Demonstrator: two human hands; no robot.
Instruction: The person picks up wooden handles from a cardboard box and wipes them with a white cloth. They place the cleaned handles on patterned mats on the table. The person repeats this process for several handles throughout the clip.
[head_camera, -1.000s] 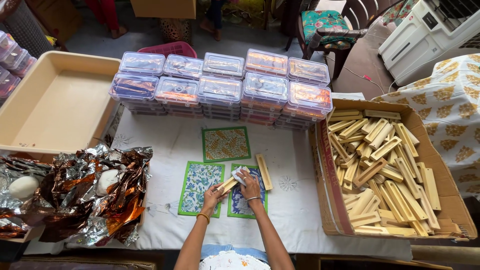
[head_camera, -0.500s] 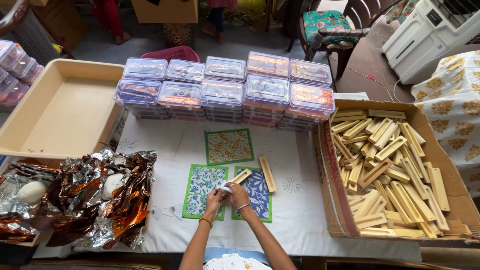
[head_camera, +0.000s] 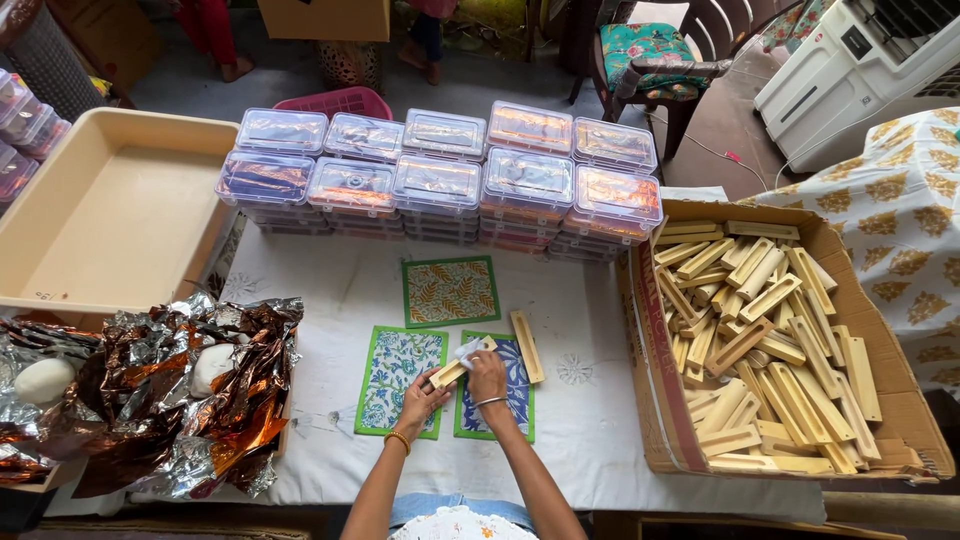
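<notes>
My left hand (head_camera: 418, 398) grips the near end of a pale wooden bar (head_camera: 450, 372) held slantwise over two patterned mats (head_camera: 400, 380). My right hand (head_camera: 487, 377) presses a small white cloth (head_camera: 467, 351) against the bar's upper end. A second wooden bar (head_camera: 526, 345) lies flat on the white table cover just right of my right hand, over the edge of the blue mat (head_camera: 515, 385). A third green leaf-print mat (head_camera: 450, 290) lies farther back.
A cardboard box (head_camera: 660, 340) full of several wooden bars stands at the right. Stacked clear plastic lidded boxes (head_camera: 440, 175) line the back. A beige tray (head_camera: 110, 210) and crumpled foil wrappers (head_camera: 170, 390) with white lumps sit at the left. A chair (head_camera: 650, 55) stands behind.
Both hands have shifted slightly left and forward with the bar. The cloth under my right hand has moved up toward the bar's upper end.
</notes>
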